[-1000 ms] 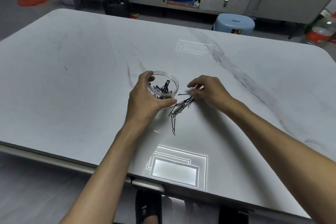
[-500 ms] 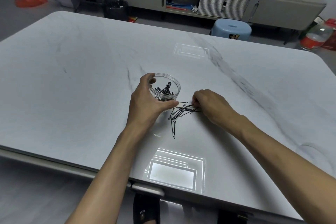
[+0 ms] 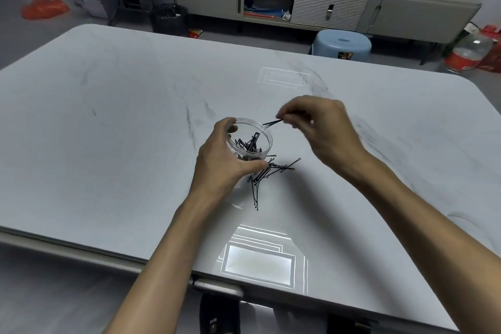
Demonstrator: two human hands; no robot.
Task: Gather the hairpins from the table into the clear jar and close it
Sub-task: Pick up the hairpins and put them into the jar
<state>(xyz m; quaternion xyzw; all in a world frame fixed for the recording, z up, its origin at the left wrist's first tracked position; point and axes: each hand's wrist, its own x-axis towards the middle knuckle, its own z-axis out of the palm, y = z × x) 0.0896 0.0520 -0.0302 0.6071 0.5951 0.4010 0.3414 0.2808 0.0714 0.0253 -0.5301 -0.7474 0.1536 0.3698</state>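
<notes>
A clear round jar (image 3: 267, 136) stands open on the white marble table (image 3: 122, 144), with several black hairpins inside it. My left hand (image 3: 225, 163) grips the jar's near left side, fingers and thumb curled round its wall. My right hand (image 3: 322, 127) is raised just right of the jar and pinches a few black hairpins (image 3: 272, 123) whose free ends reach over the rim. A loose pile of black hairpins (image 3: 271, 172) lies on the table against the jar's near right side. No lid is visible.
Bright window reflections lie on the table near the front edge (image 3: 257, 260) and at the far middle. Beyond the table stand a blue plastic stool (image 3: 343, 45), a long low cabinet (image 3: 311, 5) and a black bin (image 3: 169, 17).
My right hand has lifted from the pile on the table with a few hairpins pinched and moved up toward the jar's rim. My left hand has kept its grip on the jar.
</notes>
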